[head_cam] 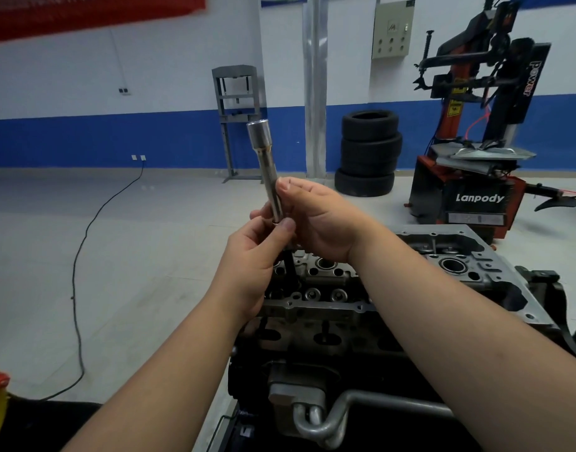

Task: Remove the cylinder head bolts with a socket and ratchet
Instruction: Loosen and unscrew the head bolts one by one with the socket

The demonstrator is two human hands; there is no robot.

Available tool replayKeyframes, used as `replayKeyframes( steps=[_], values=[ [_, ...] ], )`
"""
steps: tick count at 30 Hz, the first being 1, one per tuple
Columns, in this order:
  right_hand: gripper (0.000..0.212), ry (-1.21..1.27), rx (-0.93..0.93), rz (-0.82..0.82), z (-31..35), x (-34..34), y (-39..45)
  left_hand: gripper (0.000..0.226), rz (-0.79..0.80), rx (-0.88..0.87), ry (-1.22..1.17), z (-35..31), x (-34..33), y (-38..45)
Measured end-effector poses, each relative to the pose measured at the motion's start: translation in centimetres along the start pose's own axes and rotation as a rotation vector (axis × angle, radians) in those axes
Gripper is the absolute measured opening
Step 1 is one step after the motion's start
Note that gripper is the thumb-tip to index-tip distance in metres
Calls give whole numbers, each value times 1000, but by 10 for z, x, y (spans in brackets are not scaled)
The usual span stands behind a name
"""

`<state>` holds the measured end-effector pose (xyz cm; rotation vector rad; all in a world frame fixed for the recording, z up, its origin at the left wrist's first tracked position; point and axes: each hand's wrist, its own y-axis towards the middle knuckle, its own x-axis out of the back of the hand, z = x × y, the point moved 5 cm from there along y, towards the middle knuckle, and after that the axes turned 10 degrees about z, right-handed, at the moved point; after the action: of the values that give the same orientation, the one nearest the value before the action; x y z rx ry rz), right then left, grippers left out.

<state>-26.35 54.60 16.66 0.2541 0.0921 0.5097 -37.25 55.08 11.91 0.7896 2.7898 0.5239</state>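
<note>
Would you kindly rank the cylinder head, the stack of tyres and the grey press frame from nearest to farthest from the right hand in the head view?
From the right hand:
1. Cylinder head, directly below the hands.
2. Stack of tyres, across the floor, ahead and slightly right.
3. Grey press frame, back by the wall, ahead and left.

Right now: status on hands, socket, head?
Left hand and right hand both pinch the long socket extension, raised upright. Cylinder head below, untouched. No ratchet visible. Nothing blocking.
</note>
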Motion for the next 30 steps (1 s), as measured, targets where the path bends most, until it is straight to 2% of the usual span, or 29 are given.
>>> replayKeyframes(
  steps=[3, 5, 10, 13, 16, 19, 22, 26, 30],
  values=[
    [35, 20, -1, 7, 1, 0, 0, 26, 42, 11, -38, -1, 0, 1],
    [35, 32, 6, 10, 0, 1, 0, 29, 65, 10, -66, -3, -1, 0],
    [31, 66, -16, 17, -2, 0, 0, 14, -19, -1, -30, -2, -1, -1],
    [24, 89, 8, 40, -1, -2, -1, 30, -20, 8, 1, -2, -3, 0],
    [27, 87, 0, 31, 0, -2, -1, 21, 4, 29, -26, -2, -1, 1],
    [34, 78, -21, 38, 0, -2, -1, 24, 42, 31, -72, -1, 1, 1],
    [36, 68, -38, 33, 0, -3, -1, 23, 10, 24, -54, -1, 1, 0],
    [26, 43, 2, 19, 2, -4, -2, 30, -31, -7, 4, 1, 1, 2],
    [26, 66, 15, 30, 1, -4, -1, 22, -6, 9, -15, 1, 2, 2]
  ],
)
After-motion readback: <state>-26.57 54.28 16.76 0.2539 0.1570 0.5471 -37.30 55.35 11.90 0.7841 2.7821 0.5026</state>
